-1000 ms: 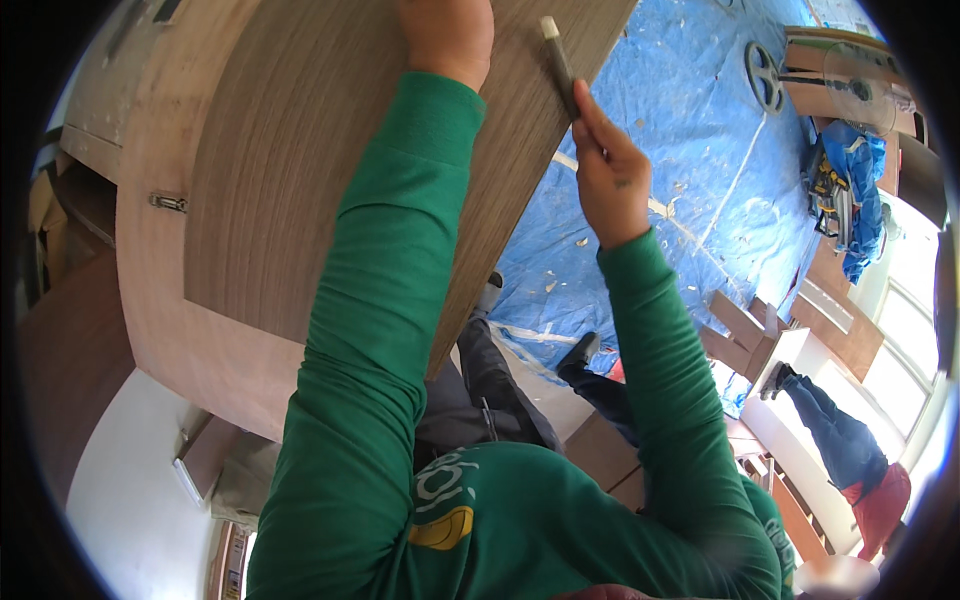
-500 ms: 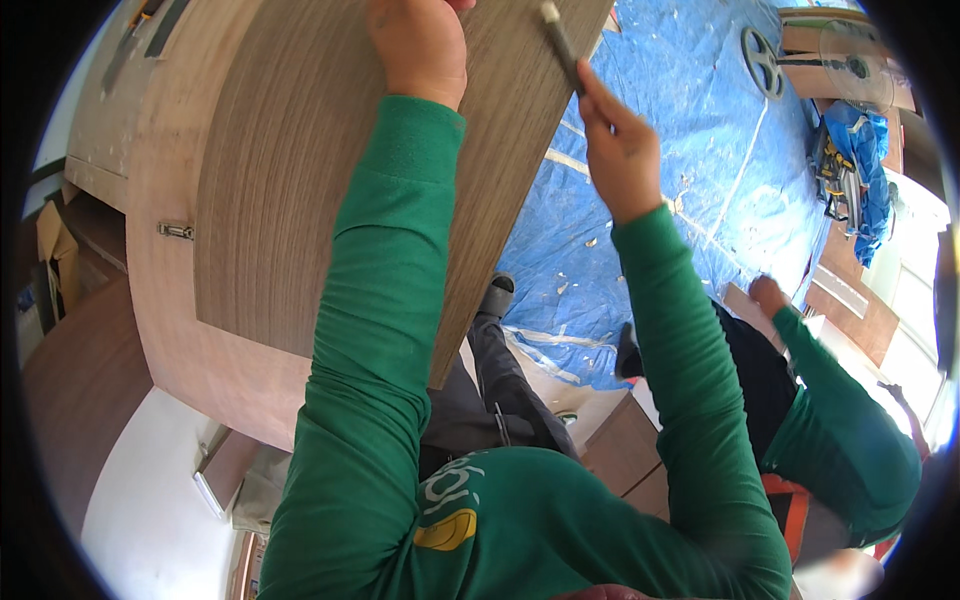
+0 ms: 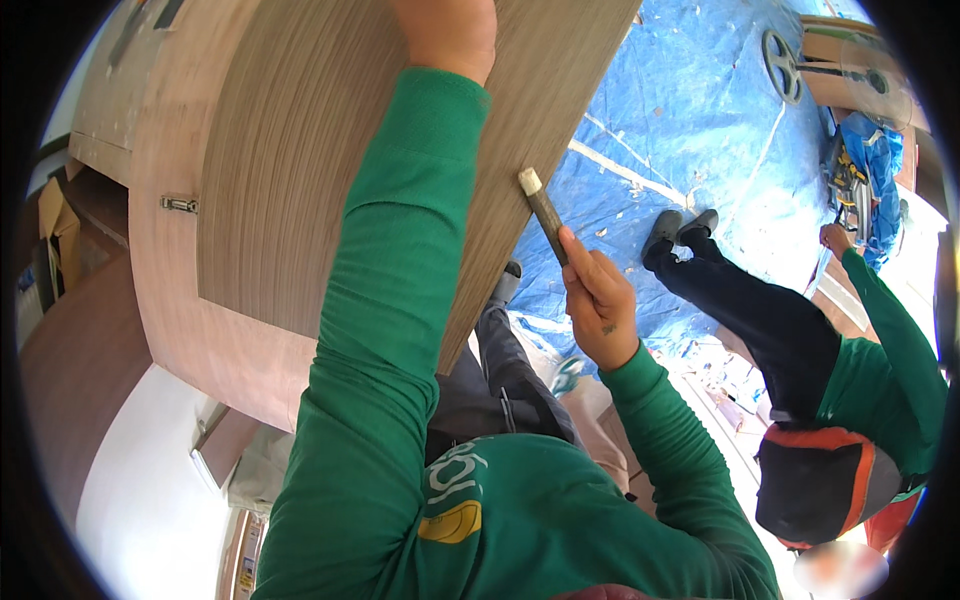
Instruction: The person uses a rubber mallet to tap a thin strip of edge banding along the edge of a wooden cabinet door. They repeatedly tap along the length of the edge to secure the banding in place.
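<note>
Well apart, right hand (image 3: 603, 308) clamped on a pale-tipped stick (image 3: 545, 218) at one o'clock, left hand (image 3: 447, 30) cut off at twelve, its hold unclear, brown board (image 3: 330, 100) at eleven.

Grained panel (image 3: 270, 170) on pale board (image 3: 165, 275)

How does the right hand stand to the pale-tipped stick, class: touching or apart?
Touching. The head view shows the right hand gripping the near end of the pale-tipped stick.

From my end, I see a green sweatshirt (image 3: 545, 505), ribbed cuffs (image 3: 440, 110), white chest lettering (image 3: 456, 474), a yellow print (image 3: 450, 523) and dark trousers (image 3: 522, 400).
</note>
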A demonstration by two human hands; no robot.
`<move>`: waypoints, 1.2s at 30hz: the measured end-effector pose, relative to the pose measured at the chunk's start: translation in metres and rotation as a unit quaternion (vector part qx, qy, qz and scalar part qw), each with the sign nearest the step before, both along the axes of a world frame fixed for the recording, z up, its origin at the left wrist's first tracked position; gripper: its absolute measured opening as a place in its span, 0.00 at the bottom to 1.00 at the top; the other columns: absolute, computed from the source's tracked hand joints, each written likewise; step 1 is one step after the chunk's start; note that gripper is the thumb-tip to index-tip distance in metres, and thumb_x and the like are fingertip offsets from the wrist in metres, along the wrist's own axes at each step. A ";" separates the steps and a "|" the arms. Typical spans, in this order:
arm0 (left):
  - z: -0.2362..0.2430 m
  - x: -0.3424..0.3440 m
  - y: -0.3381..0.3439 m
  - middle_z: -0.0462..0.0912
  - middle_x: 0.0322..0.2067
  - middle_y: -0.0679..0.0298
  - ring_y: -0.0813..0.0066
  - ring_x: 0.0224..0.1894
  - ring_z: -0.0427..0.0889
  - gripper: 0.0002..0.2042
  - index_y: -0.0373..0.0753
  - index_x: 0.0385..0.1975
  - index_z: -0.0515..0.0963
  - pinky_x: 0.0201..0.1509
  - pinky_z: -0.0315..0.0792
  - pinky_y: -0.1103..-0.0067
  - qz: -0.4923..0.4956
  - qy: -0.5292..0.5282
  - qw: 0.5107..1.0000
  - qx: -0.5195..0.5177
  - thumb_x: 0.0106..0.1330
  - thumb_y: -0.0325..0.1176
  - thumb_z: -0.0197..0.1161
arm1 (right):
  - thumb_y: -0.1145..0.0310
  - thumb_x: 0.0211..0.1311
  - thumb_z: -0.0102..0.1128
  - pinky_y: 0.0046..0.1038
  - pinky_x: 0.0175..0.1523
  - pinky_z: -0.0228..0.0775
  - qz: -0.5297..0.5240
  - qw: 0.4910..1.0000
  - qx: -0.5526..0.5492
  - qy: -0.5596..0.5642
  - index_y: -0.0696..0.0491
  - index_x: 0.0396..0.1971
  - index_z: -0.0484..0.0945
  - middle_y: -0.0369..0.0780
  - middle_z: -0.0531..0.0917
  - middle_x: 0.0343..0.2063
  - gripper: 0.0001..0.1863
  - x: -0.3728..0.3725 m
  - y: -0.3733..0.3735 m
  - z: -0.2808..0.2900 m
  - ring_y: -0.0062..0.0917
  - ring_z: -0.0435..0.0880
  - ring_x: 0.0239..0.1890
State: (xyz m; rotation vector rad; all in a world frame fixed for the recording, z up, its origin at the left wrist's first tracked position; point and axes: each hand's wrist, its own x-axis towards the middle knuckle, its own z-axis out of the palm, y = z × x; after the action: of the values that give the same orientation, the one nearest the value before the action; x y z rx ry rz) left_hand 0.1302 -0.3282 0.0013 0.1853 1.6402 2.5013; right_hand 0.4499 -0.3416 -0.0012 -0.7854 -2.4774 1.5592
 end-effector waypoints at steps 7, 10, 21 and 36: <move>-0.004 -0.003 0.000 0.80 0.24 0.65 0.77 0.27 0.78 0.23 0.33 0.48 0.80 0.36 0.73 0.81 -0.020 0.004 1.000 -0.020 0.79 0.50 0.48 | 0.84 0.67 0.58 0.26 0.34 0.68 -0.006 0.996 0.032 0.087 0.49 0.66 0.78 0.42 0.71 0.23 0.28 -0.063 0.019 -0.017 0.27 0.72 0.25; -0.006 -0.001 0.001 0.80 0.24 0.64 0.77 0.27 0.77 0.24 0.32 0.48 0.80 0.35 0.73 0.80 -0.026 0.001 1.000 -0.007 0.80 0.50 0.48 | 0.85 0.66 0.59 0.27 0.34 0.68 -0.027 0.998 0.035 0.048 0.49 0.66 0.78 0.42 0.70 0.22 0.29 -0.066 0.020 -0.011 0.27 0.72 0.24; -0.008 -0.003 0.005 0.79 0.23 0.63 0.77 0.26 0.78 0.25 0.30 0.48 0.79 0.34 0.73 0.80 -0.037 0.012 0.999 0.004 0.80 0.50 0.48 | 0.83 0.66 0.58 0.26 0.35 0.68 -0.065 0.995 -0.005 0.069 0.47 0.67 0.77 0.41 0.72 0.23 0.29 -0.074 0.029 -0.025 0.27 0.72 0.25; -0.008 -0.001 0.004 0.79 0.23 0.65 0.78 0.25 0.76 0.25 0.31 0.48 0.79 0.32 0.71 0.81 -0.043 -0.006 0.999 0.006 0.79 0.50 0.47 | 0.83 0.68 0.59 0.27 0.35 0.69 -0.061 0.998 0.012 0.032 0.48 0.66 0.78 0.42 0.71 0.22 0.28 -0.066 0.026 -0.015 0.27 0.72 0.24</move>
State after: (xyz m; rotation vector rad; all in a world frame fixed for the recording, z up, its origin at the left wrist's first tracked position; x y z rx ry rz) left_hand 0.1287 -0.3244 -0.0068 0.2368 1.5777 2.4440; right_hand 0.3843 -0.3154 -0.0158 -0.8515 -2.3508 1.4852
